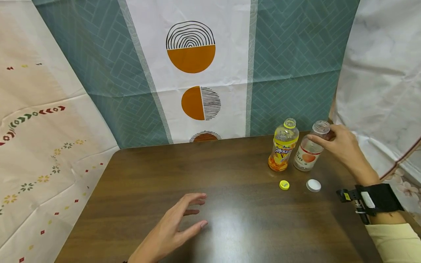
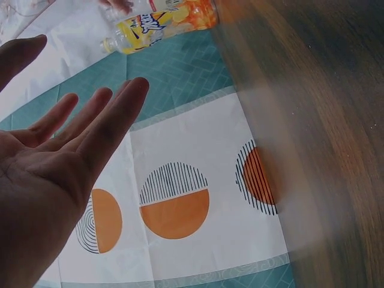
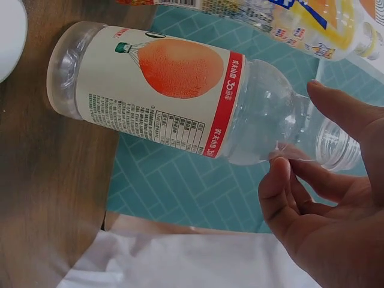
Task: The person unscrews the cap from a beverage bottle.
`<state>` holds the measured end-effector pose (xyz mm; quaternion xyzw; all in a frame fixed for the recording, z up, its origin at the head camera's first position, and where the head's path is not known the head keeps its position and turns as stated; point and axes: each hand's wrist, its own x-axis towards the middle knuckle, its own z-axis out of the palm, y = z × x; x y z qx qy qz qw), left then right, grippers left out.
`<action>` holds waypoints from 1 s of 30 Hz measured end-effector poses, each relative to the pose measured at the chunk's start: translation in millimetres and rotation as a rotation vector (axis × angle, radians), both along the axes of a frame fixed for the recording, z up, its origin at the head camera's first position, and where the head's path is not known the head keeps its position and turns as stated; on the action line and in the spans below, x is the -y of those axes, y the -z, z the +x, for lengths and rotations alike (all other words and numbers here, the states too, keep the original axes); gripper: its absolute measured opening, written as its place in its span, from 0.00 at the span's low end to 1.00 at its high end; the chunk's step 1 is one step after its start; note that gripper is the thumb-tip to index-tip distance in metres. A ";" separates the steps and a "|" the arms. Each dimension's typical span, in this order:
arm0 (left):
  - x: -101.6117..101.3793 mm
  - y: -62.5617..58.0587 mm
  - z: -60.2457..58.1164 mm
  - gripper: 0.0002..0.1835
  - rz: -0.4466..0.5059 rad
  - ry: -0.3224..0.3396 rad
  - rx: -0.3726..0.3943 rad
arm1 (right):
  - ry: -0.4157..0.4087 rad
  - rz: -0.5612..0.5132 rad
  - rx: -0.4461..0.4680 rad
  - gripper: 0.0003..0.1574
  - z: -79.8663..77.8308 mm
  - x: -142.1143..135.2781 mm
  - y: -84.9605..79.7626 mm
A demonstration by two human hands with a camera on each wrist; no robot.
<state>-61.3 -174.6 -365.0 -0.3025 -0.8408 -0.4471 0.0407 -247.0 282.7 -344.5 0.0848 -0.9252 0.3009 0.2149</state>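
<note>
At the right of the table, a clear plastic bottle (image 1: 308, 155) with a white label and an orange balloon picture stands uncapped. My right hand (image 1: 343, 146) holds it around the neck, the thumb (image 3: 339, 108) on one side and curled fingers on the other. Close to its left stands a second uncapped bottle (image 1: 283, 146), yellow-labelled, with orange colour at its base. In front of the pair lie a yellow cap (image 1: 284, 185) and a white cap (image 1: 313, 185). My left hand (image 1: 171, 226) is held over the front of the table, fingers spread apart and holding nothing.
The brown wooden table (image 1: 148, 179) ends at a hanging teal and white patterned cloth (image 1: 210, 80) at the back. A white embroidered cloth (image 1: 42, 175) hangs at the left, and another white cloth (image 1: 378, 73) closes off the right side.
</note>
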 end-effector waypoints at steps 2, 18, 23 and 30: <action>-0.2 -0.8 0.2 0.30 -0.002 -0.003 -0.001 | 0.005 0.002 0.002 0.24 -1.4 0.0 1.2; 1.8 0.2 0.4 0.30 0.005 -0.004 -0.006 | -0.028 0.030 -0.006 0.24 -7.8 -1.2 3.0; 2.7 1.8 0.7 0.30 0.006 0.003 -0.012 | -0.029 0.035 0.005 0.24 -5.6 -2.0 4.2; -2.3 -12.2 5.4 0.31 0.013 0.013 -0.044 | -0.016 0.037 0.003 0.24 -4.4 -2.7 6.0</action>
